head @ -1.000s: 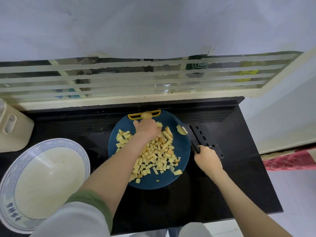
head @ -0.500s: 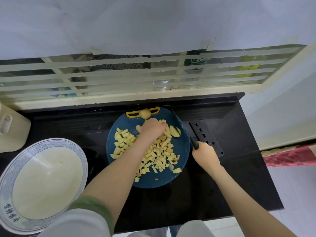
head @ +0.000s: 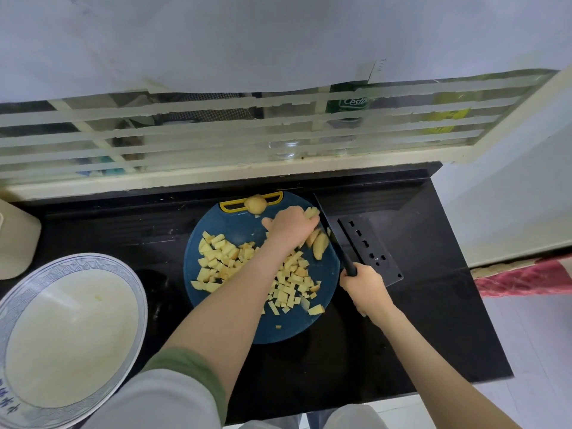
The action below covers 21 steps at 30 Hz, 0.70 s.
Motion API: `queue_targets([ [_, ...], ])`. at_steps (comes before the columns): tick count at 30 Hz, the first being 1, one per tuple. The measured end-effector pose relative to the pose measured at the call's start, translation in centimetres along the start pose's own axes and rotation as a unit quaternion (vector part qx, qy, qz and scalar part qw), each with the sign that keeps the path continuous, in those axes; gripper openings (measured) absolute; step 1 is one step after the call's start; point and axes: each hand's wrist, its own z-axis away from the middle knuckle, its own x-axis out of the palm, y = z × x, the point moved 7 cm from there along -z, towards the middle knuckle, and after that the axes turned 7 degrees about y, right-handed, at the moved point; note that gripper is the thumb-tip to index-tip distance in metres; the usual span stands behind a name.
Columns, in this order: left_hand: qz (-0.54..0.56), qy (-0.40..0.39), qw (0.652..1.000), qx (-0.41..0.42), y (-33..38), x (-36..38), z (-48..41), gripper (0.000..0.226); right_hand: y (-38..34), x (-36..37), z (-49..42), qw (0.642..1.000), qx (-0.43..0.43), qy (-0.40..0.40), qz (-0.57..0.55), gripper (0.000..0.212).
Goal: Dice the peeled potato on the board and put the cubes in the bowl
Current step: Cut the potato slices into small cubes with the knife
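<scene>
One bowl sits nearest, not yet filled, left of the one blue board on the black table. The right hand is wrapped round the handle of the single black knife. Dozens of cubes cover the board. Beyond them, the left hand curls down over two or three uncut slices beside the blade. Tuck the fingertips back here and keep the cuts even. One potato end rests at the far rim.

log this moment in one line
dicing | left hand holds potato on board | right hand grips knife | cubes on board | bowl holds none
</scene>
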Motion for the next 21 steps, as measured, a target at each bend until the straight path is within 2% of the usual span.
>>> queue_targets([
  [4,0.055,-0.029,0.998,0.02,-0.2,0.2,-0.6,0.033,-0.3,-0.3,-0.1,1.0,-0.004,0.0,-0.014,0.019],
  [6,0.041,-0.018,0.999,0.022,-0.7,-0.6,-0.7,0.038,-0.5,-0.3,-0.2,1.0,-0.009,0.002,-0.012,0.019],
  [8,0.024,0.012,0.999,0.031,-1.6,-1.9,-0.7,0.034,-0.5,-0.2,-0.4,1.0,-0.015,0.005,-0.009,0.018],
  [10,-0.012,0.038,0.998,0.042,-2.7,-3.1,-0.6,0.027,-0.5,-0.1,-0.6,1.0,-0.018,0.012,-0.01,0.018],
  [13,-0.101,0.016,0.994,0.04,-4.5,-3.4,-0.3,0.026,-0.5,0.1,-0.8,0.999,-0.023,0.023,-0.009,0.018],
  [16,-0.147,-0.028,0.988,0.035,-5.4,-3.1,0.3,0.036,-0.9,0.3,-1.0,0.999,-0.029,0.034,-0.004,0.016],
  [21,-0.191,-0.038,0.98,0.049,-4.8,-2.3,0.6,0.047,-1.3,0.9,-1.2,0.999,-0.037,0.033,0.0,0.015],
])
